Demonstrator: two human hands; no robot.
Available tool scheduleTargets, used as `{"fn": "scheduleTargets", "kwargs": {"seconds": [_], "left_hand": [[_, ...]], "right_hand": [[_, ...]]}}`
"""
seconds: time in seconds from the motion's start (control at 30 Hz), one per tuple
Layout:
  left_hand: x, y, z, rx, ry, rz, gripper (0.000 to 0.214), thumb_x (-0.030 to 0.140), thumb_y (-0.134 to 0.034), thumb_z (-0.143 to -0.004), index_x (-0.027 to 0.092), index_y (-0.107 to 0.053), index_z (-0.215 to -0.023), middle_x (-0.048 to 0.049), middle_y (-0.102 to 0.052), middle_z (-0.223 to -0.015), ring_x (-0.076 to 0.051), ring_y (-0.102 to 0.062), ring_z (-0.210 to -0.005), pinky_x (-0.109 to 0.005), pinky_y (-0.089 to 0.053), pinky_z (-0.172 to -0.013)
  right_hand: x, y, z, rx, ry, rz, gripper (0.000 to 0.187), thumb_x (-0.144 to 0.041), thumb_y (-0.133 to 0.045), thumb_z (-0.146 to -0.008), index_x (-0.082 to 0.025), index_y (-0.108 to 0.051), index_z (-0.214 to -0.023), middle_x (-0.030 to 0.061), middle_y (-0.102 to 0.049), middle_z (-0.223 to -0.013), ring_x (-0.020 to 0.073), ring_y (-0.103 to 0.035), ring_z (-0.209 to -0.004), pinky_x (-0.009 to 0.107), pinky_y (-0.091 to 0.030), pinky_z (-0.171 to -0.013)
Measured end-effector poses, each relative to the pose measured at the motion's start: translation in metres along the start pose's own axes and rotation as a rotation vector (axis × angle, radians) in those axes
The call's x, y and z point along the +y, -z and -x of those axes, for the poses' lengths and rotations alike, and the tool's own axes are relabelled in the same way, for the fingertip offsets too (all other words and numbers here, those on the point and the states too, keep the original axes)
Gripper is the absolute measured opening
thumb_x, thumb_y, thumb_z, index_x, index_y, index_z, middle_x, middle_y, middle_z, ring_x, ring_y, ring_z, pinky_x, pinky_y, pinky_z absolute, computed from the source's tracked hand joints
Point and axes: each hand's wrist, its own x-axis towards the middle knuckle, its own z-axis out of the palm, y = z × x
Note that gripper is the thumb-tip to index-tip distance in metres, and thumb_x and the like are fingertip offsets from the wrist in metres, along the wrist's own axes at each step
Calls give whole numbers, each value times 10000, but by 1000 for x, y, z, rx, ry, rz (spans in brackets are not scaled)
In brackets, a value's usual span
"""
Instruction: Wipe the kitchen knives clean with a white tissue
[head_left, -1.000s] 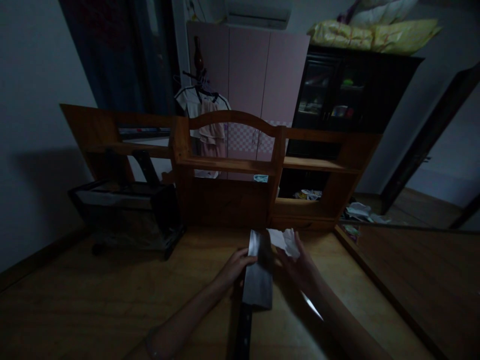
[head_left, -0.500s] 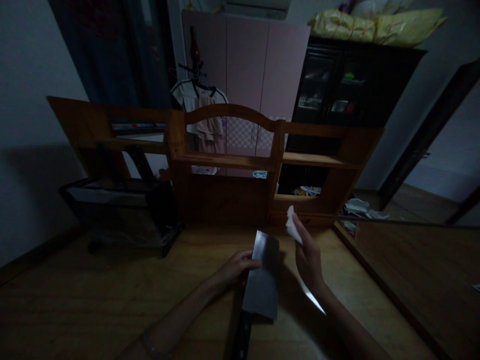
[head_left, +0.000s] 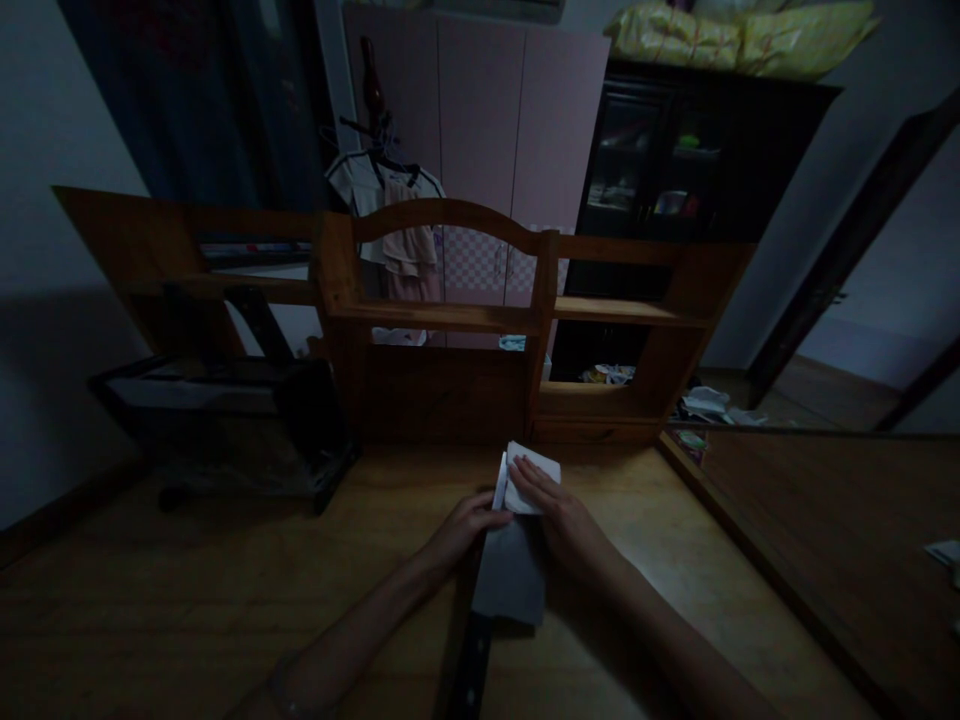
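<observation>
A cleaver (head_left: 510, 575) with a broad grey blade and a black riveted handle lies at the middle of the view, its handle toward me. My left hand (head_left: 469, 520) pinches the blade's left edge near the far end, thumb on top. Against the far end of the blade, my right hand (head_left: 551, 500) presses a folded white tissue (head_left: 534, 475) flat under its fingers. The tissue covers that end of the blade. Nobody's hand is on the cleaver's handle.
At the left stands a dark knife rack (head_left: 225, 420) with black-handled knives in it. A wooden shelf unit (head_left: 442, 320) runs along the back of the wooden table (head_left: 360, 590). A raised wooden edge (head_left: 750, 540) borders the table's right side.
My right hand has come left and down from beside the cleaver, bringing the tissue onto the far end of the blade. My left hand keeps its grip. The view has shifted slightly.
</observation>
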Motion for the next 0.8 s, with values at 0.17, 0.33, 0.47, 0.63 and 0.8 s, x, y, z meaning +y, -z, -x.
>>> {"fn": "scheduleTargets", "kwargs": {"seconds": [0.17,0.33,0.47,0.63,0.8], "left_hand": [[2,3,-1,73,15,27,314,271,-678,-716,119,-705,-989,-87,-696,-946,-204,-621,-809,-269,-429,-732],[2,4,-1,88,62,34,315,290,-677,-718,125,-697,-986,-95,-701,-956,-229,-634,-841,-277,-437,-722],[4,2,1,96,91,49,315,288,-675,-715,128,-698,-985,-95,-706,-949,-222,-639,-821,-276,-442,-715],[0,3,-3,77,1,58,284,241,-654,-705,136,-704,-964,-76,-704,-980,-221,-631,-878,-281,-438,-780],[-12,8,-7,164,-58,79,278,260,-622,-698,121,-713,-922,-84,-713,-924,-213,-628,-811,-295,-441,-770]], "right_hand": [[14,-3,7,71,-168,-27,776,63,-385,-734,-273,-356,-1433,16,-322,-1492,222,-351,-1346,445,-311,-1114],[23,-1,13,251,-291,-106,688,1,-390,-793,-266,-374,-1427,26,-483,-1394,237,-449,-1283,467,-386,-1059],[13,11,9,385,-288,-102,680,-7,-338,-817,-286,-348,-1437,-9,-338,-1491,214,-321,-1365,463,-292,-1118],[-18,7,0,233,-67,-44,757,22,-323,-789,-291,-247,-1474,-31,-164,-1554,200,-178,-1418,461,-218,-1152],[-29,-8,-1,-84,54,40,755,-19,-416,-815,-286,-197,-1487,-5,-115,-1563,225,-114,-1430,495,-167,-1158]]}}
